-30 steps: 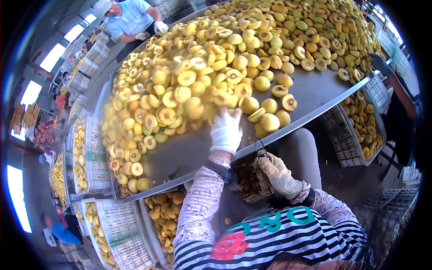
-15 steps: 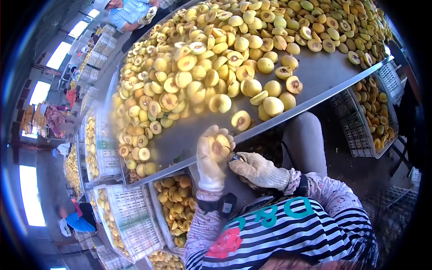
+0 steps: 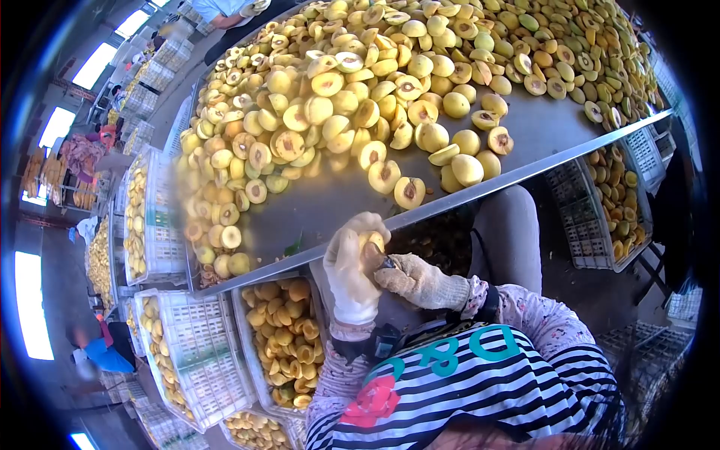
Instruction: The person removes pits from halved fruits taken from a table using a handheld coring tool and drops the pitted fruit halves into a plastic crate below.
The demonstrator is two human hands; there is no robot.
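Observation:
My left hand [image 3: 351, 264], in a pale glove, is curled around a yellow peach half [image 3: 370, 238] at the table's near edge. My right hand [image 3: 421, 282], in a knitted work glove, is closed against it, with a small dark-tipped pitting tool [image 3: 386, 263] at the thumb and fingers. Most of that tool is hidden by the glove. Beyond my hands, halved peaches [image 3: 319, 109] are heaped on the metal table [image 3: 536, 139], many with brown pits showing. Two cut halves lie nearest, one of them a peach half [image 3: 409, 193] facing up.
A crate of peach halves [image 3: 283, 337] stands below the table by my left arm, beside a white crate [image 3: 199, 345]. Another crate [image 3: 589, 225] sits under the table's right side. The metal rim [image 3: 450, 211] runs before me. A co-worker's gloved hand [image 3: 255, 7] shows across the table.
A cut half has appeared on the table beside the nearest one. My left fingers have curled in around a peach half, and my right hand has moved closer to it. The view has shifted slightly.

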